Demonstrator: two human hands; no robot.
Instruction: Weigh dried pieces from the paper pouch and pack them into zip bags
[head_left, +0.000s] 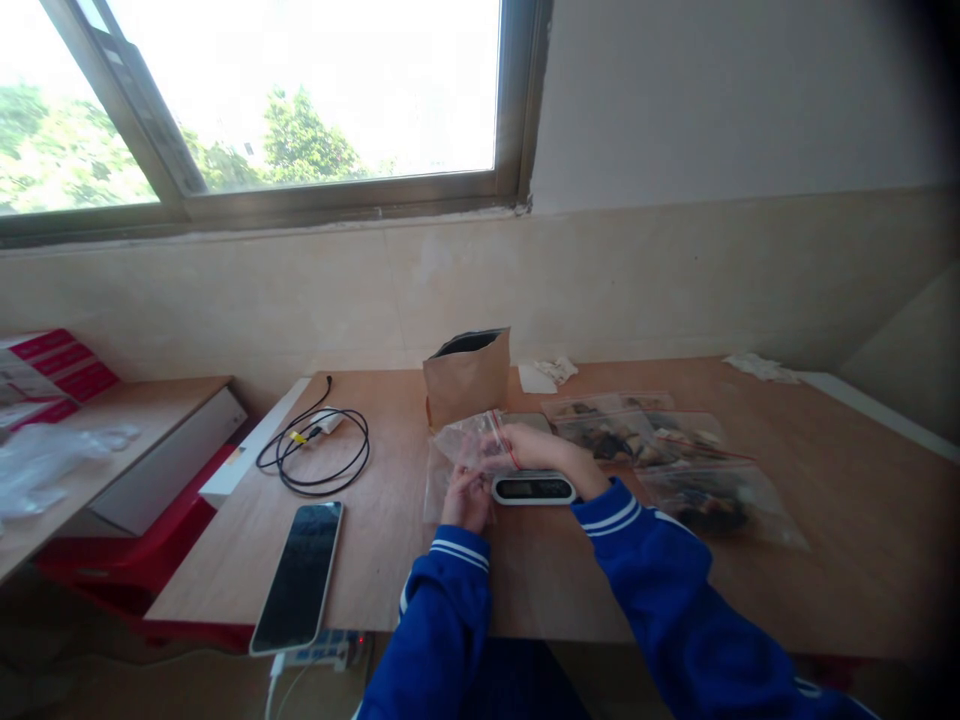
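My left hand grips the near side of a clear zip bag, its fingers closed on the plastic. The bag's mouth with its red zip line faces right, and my right hand reaches in through it. Its fingers show only dimly through the plastic, so I cannot tell whether they hold anything. Below my right wrist lies a digital scale with a dark display; my hand hides part of it. Behind the bag a brown paper pouch stands upright, its top open. Another clear bag seems to lie flat underneath.
Several filled zip bags with dark and pale dried pieces lie on the right. Left are a coiled black cable and a phone over the table's front edge. Crumpled tissue lies by the wall. A second table stands left.
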